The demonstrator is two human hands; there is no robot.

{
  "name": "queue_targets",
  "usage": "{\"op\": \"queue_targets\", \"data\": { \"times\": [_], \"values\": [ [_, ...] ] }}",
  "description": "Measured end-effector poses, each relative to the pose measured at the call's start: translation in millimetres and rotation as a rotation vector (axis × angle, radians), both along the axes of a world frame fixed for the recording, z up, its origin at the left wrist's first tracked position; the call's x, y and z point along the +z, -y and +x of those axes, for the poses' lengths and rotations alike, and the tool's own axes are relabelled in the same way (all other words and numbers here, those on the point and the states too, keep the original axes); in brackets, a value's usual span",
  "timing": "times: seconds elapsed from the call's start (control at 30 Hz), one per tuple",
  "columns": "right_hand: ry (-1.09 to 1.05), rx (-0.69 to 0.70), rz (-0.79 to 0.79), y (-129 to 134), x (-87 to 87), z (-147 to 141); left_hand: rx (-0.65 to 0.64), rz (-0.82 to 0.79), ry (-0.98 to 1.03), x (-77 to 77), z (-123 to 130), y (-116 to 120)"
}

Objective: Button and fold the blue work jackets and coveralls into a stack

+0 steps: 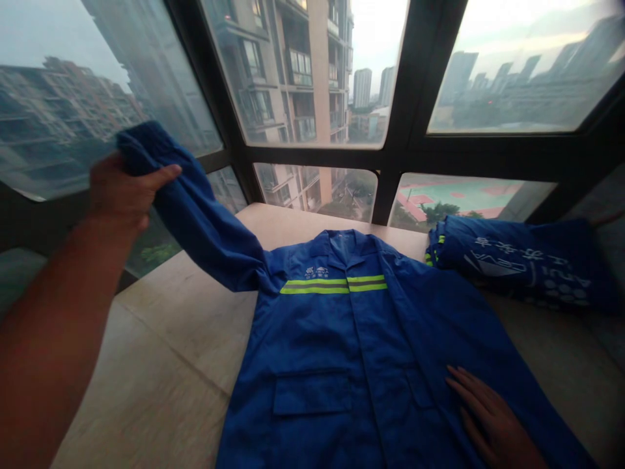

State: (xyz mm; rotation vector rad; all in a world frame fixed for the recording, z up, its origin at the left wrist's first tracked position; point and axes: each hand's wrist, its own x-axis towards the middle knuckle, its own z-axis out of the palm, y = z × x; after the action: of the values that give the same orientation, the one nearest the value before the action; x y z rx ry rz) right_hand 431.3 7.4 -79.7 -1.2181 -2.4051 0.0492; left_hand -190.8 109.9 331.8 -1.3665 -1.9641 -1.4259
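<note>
A blue work jacket lies front side up, its collar toward the windows and a yellow-green reflective band across the chest. My left hand grips one sleeve near its cuff and holds it raised off the surface, up and out to the left. The other sleeve lies along the jacket's right side. Resting on that side, my right hand is flat with its fingers stretched out on the cloth.
The jacket lies on a pale tiled ledge. Folded blue garments with white printing sit at the back right. Dark-framed windows enclose the ledge at the back and left, with buildings outside.
</note>
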Motion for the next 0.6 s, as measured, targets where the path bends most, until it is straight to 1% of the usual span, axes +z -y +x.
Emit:
{"op": "queue_targets", "data": {
  "times": [0.07, 0.1, 0.13, 0.17, 0.2, 0.23, 0.27, 0.3, 0.33, 0.37, 0.4, 0.43, 0.47, 0.5, 0.53, 0.57, 0.6],
  "values": [
    [-0.091, -0.040, -0.066, -2, 4.3, -3, -0.083, -0.040, -0.063, -0.9, 34, -3],
    [-0.156, -0.081, -0.121, -3, 8.2, -7, -0.147, -0.074, -0.102, -4.9, 56, 0],
    [-0.237, -0.135, -0.199, -5, 13.6, -14, -0.202, -0.099, -0.142, -12.2, 81, 6],
    [-0.335, -0.189, -0.302, -8, 20.6, -23, -0.277, -0.142, -0.182, -23.2, 108, 14],
    [-0.453, -0.223, -0.431, -11, 29.2, -35, -0.369, -0.178, -0.208, -38.3, 137, 24],
    [-0.585, -0.229, -0.574, -14, 38.9, -49, -0.471, -0.194, -0.212, -57.5, 165, 34],
    [-0.718, -0.200, -0.724, -17, 49.3, -64, -0.602, -0.238, -0.204, -80.1, 192, 46],
    [-0.840, -0.133, -0.863, -21, 59.7, -80, -0.733, -0.289, -0.177, -105.3, 216, 59],
    [-0.916, -0.069, -0.967, -24, 69.4, -96, -0.853, -0.366, -0.139, -131.6, 238, 71],
    [-0.948, -0.018, -1.035, -27, 78.0, -110, -0.928, -0.442, -0.080, -157.8, 255, 84],
    [-0.955, 0.017, -1.068, -29, 85.0, -123, -0.996, -0.523, -0.047, -182.4, 269, 96],
    [-0.961, 0.039, -1.095, -32, 90.4, -133, -1.067, -0.582, -0.086, -204.2, 278, 108],
    [-0.988, 0.055, -1.137, -33, 94.3, -141, -1.122, -0.631, -0.143, -222.7, 282, 119],
    [-1.040, 0.062, -1.201, -34, 96.8, -146, -1.156, -0.655, -0.192, -237.6, 282, 129],
    [-1.104, 0.063, -1.287, -35, 98.4, -150, -1.174, -0.667, -0.221, -249.2, 278, 138],
    [-1.169, 0.056, -1.379, -36, 99.5, -153, -1.169, -0.667, -0.210, -258.1, 270, 146],
    [-1.225, 0.040, -1.460, -36, 100.4, -155, -1.137, -0.652, -0.147, -265.2, 260, 152]
  ]
}}
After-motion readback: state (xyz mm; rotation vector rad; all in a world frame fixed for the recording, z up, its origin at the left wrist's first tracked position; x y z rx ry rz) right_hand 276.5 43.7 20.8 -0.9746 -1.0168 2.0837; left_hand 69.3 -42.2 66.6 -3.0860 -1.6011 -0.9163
